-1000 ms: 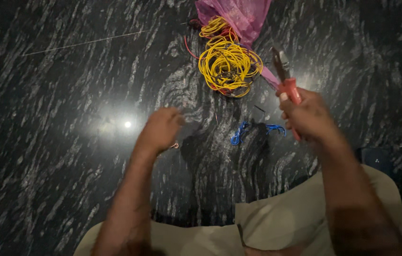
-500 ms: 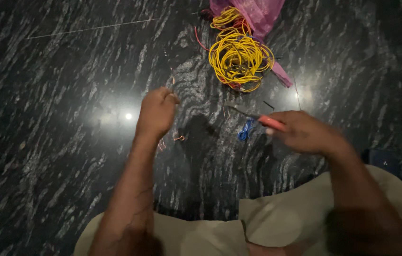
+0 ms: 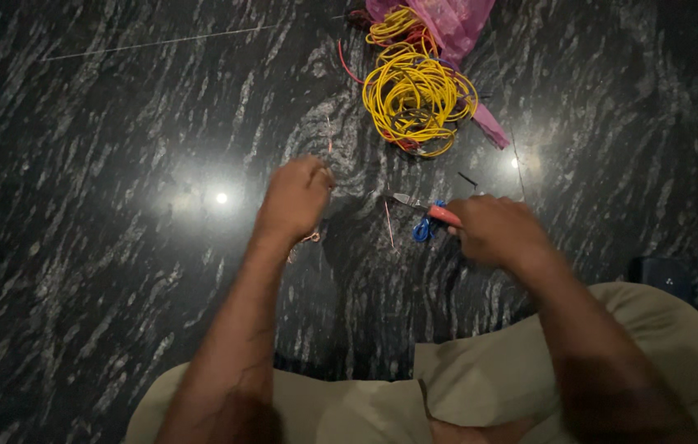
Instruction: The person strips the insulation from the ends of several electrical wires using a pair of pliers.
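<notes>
Dark polished stone floor. Right hand is clenching red-handled pliers, tips pointing left, near the floor's middle. Left hand is pinching a thin copper wire; grip partly hidden. Pliers could slip, nicking fingers. One yellow wire coil, one pink bag, at the far edge.

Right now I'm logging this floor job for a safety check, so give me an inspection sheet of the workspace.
Surface: dark veined stone floor, glossy, with light glare.
Job's things: red-handled pliers in right hand; thin bare wire at left hand.
Clutter: blue wire scrap; pink bag.
Grippers: both hands low over the floor.
Cables: yellow wire coil, loosely tangled.
Surroundings: khaki-clad legs.
</notes>
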